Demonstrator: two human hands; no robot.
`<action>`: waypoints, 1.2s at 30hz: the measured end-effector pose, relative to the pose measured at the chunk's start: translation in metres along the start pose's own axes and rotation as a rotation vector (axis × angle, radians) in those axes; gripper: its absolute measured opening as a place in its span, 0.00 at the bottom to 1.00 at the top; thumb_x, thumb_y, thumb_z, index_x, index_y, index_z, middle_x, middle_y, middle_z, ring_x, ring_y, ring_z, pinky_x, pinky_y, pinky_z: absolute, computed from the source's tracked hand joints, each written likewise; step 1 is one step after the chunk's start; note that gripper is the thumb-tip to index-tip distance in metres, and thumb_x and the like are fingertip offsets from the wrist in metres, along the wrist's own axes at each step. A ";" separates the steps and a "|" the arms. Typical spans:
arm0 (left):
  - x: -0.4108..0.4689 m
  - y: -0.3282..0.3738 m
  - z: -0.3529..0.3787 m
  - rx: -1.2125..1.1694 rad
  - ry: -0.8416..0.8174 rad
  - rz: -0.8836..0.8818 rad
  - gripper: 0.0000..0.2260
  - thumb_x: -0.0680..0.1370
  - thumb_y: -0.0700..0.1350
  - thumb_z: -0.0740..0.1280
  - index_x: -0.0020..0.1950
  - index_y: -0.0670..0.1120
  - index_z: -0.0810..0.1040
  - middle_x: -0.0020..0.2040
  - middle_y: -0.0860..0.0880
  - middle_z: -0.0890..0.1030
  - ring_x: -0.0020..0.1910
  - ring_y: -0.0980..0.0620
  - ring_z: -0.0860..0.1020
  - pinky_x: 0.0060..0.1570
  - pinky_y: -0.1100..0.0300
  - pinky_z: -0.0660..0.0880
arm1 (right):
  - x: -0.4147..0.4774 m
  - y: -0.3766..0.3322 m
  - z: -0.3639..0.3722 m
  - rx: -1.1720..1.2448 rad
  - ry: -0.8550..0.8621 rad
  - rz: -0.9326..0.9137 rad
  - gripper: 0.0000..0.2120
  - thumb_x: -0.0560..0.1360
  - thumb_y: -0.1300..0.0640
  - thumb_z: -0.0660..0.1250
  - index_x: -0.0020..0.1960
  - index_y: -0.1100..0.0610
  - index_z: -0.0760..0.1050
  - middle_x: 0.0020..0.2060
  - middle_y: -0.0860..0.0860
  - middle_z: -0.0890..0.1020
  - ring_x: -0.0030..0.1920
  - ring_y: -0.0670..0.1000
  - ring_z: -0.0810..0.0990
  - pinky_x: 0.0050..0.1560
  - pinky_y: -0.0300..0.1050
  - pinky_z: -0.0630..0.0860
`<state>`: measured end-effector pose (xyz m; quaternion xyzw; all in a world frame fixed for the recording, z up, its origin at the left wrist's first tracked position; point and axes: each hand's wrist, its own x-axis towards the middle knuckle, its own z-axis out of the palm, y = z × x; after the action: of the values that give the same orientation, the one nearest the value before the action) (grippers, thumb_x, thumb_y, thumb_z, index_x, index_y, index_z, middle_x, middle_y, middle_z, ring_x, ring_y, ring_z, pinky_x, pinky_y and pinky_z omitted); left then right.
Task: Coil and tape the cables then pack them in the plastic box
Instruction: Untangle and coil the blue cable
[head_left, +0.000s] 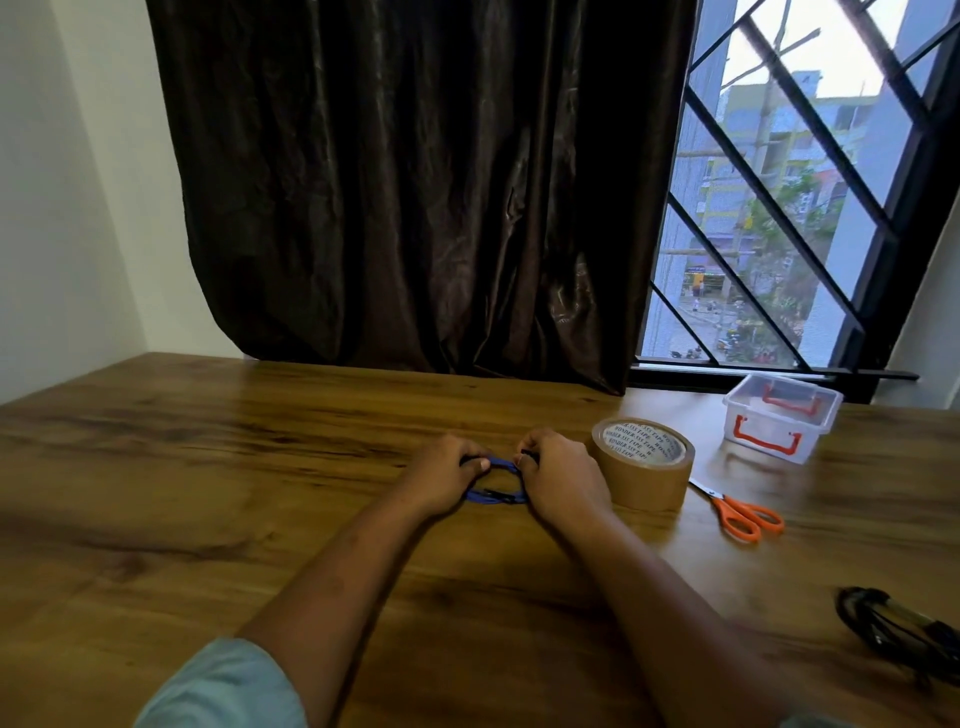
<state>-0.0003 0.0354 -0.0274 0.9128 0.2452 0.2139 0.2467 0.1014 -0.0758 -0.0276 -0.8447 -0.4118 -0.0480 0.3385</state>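
A wide wooden table fills the lower half of the view, pushed against a wall where a dark brown curtain hangs down to the tabletop and a barred window shows beside it. Toward the far right of the table stands the clear plastic box with orange latches, open at the top and well apart from the hands. A roll of brown tape lies flat between the box and the hands, just beside the right hand. Orange-handled scissors lie on the wood near the roll, on its right. At the right edge, close to the person, rests a black coiled cable, partly cut off by the frame. In the middle of the table, the left hand and the right hand are each closed around opposite sides of a small blue cable formed into a loop, fingers curled tight on it, low over the table; whether the loop touches the wood cannot be told. A light blue sleeve shows at the bottom
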 end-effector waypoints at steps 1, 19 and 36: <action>0.000 0.000 0.001 0.007 0.004 -0.003 0.12 0.80 0.46 0.61 0.61 0.46 0.79 0.55 0.45 0.81 0.51 0.48 0.77 0.35 0.67 0.66 | 0.000 0.001 0.000 0.011 -0.011 0.000 0.04 0.78 0.54 0.62 0.50 0.49 0.75 0.47 0.49 0.81 0.45 0.50 0.76 0.41 0.44 0.72; 0.001 0.004 0.001 0.039 0.148 0.030 0.13 0.81 0.48 0.59 0.51 0.45 0.83 0.52 0.45 0.80 0.55 0.45 0.73 0.50 0.57 0.64 | -0.006 -0.007 -0.001 -0.029 0.079 -0.094 0.13 0.80 0.53 0.56 0.57 0.54 0.77 0.56 0.54 0.77 0.62 0.59 0.69 0.56 0.50 0.70; -0.017 0.043 0.012 0.030 0.337 0.437 0.14 0.77 0.47 0.59 0.51 0.44 0.82 0.47 0.47 0.80 0.49 0.45 0.75 0.47 0.50 0.73 | -0.030 0.007 -0.051 -0.091 0.421 -0.204 0.08 0.77 0.58 0.59 0.50 0.57 0.76 0.48 0.53 0.78 0.49 0.55 0.75 0.42 0.42 0.66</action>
<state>0.0076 -0.0105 -0.0179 0.8991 0.0834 0.4073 0.1369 0.0968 -0.1293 -0.0031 -0.7847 -0.4126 -0.2754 0.3718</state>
